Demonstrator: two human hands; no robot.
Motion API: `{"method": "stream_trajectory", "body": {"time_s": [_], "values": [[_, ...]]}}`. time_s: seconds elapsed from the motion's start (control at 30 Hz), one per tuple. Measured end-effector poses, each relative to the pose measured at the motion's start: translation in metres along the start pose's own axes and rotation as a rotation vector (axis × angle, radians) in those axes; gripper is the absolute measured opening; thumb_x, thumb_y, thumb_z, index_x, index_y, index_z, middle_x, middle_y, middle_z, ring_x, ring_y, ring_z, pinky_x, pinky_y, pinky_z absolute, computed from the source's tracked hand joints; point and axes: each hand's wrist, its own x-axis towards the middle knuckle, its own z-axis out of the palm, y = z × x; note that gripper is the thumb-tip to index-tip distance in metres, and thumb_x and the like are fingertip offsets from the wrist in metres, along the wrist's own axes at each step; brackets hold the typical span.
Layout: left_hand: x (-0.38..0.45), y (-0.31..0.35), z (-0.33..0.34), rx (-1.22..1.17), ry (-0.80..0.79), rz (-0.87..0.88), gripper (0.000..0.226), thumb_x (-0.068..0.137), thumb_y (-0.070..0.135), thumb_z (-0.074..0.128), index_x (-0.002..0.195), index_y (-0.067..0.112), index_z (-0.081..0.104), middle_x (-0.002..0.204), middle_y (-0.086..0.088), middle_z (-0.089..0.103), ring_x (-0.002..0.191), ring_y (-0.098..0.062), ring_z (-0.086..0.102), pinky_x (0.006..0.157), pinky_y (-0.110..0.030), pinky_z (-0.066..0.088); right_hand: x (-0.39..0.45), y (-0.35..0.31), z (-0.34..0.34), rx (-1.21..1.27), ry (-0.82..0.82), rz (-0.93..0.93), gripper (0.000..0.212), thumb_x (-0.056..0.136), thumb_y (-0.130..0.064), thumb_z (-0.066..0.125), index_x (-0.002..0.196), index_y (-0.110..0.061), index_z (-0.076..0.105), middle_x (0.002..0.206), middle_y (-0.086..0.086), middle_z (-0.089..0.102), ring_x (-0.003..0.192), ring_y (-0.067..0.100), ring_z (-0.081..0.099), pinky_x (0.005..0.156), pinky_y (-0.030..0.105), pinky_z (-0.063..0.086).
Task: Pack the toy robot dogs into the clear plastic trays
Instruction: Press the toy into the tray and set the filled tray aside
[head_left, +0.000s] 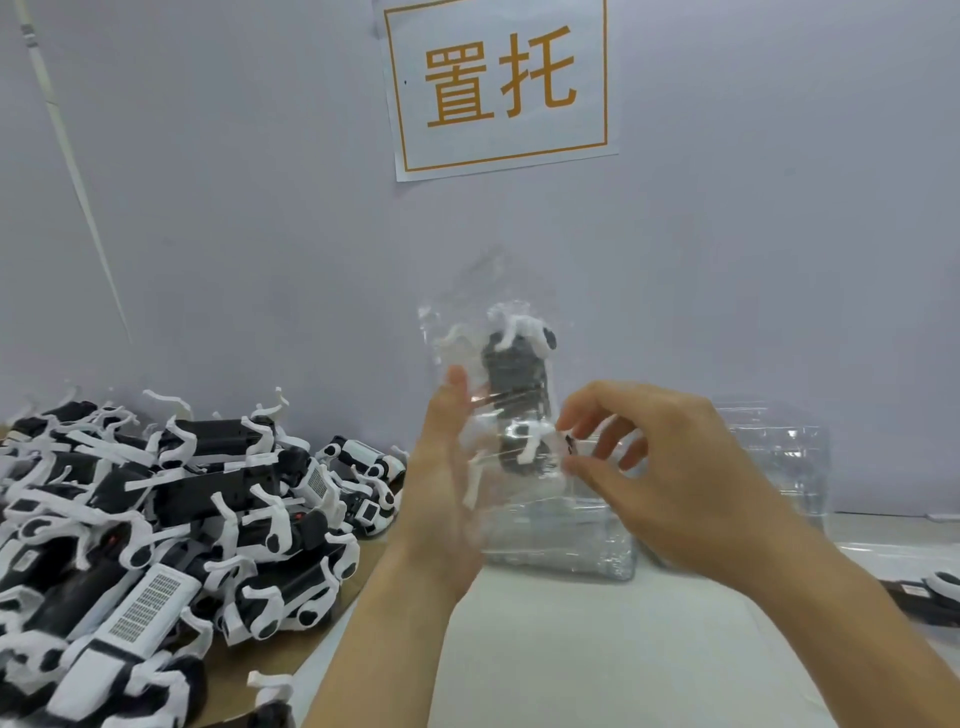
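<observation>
Clear plastic forms the tray (493, 395) held upright in front of the wall, above the bench (597, 649). One toy dog (517, 379), black-bodied with white legs, sits inside the tray, standing on end with one pair of legs at the top and the other pair level with the fingers.

Left hand (449, 467): fingers straight and held together, palm pressed flat against the left side of the tray. The thumb lies along the front edge of the tray.

Right hand (670, 478): fingers (582, 415) curled, with the thumb and fingertips pinching the right edge of the tray beside the lower legs of the toy dog.

Below and behind the fingers of both hands, a stack of clear trays (561, 535) rests on the bench. A second stack (779, 457) stands to the right of the right-hand fingers, against the wall.

Well to the left of the left-hand fingers, a pile of toy dogs (156, 519) lies on a brown cardboard sheet (291, 644). Further dog parts (930, 592) lie at the right edge of the bench.

Above the fingers, a paper sign (498, 85) with orange characters is fixed to the wall.
</observation>
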Motion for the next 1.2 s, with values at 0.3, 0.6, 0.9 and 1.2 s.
{"method": "stream_trajectory", "body": {"time_s": [0.3,0.6,0.9,1.2], "values": [[0.006,0.003,-0.019,0.991,0.025,0.077,0.084,0.049,0.089,0.066,0.120,0.044,0.057,0.117,0.008,0.060,0.106,-0.008,0.060,0.093,-0.029,0.047,0.002,0.042,-0.027,-0.068,0.146,0.431,0.027,0.098,-0.010,0.051,0.104,-0.027,0.070,0.093,-0.010,0.069,0.088,0.009,0.066,0.071,0.018,0.046],[0.007,-0.068,-0.006,1.506,-0.399,-0.044,0.104,0.051,0.083,0.072,0.135,0.042,0.028,0.126,0.015,0.040,0.123,-0.017,0.030,0.105,-0.032,0.021,-0.011,0.043,0.035,-0.131,-0.432,0.281,0.034,0.107,-0.027,0.040,0.136,-0.024,0.057,0.131,-0.010,0.057,0.118,0.002,0.051,0.102,0.016,0.037],[0.016,-0.106,-0.031,0.869,-0.185,0.091,0.053,0.073,0.066,0.070,0.119,0.040,0.065,0.122,0.030,0.061,0.119,0.011,0.051,0.098,-0.010,0.037,-0.031,0.081,0.048,-0.366,-0.622,0.476,0.040,0.102,-0.031,0.048,0.141,-0.037,0.045,0.135,-0.001,0.053,0.113,0.022,0.059,0.094,0.038,0.049],[0.018,-0.148,-0.056,0.240,0.224,-0.327,0.023,0.092,0.008,0.056,0.096,0.008,0.078,0.109,-0.018,0.073,0.112,-0.038,0.065,0.105,-0.061,0.044,-0.044,0.065,0.095,-0.115,-0.477,0.320,0.025,0.090,-0.043,0.066,0.112,-0.032,0.072,0.105,-0.017,0.067,0.093,0.001,0.058,0.084,0.021,0.050]]}}
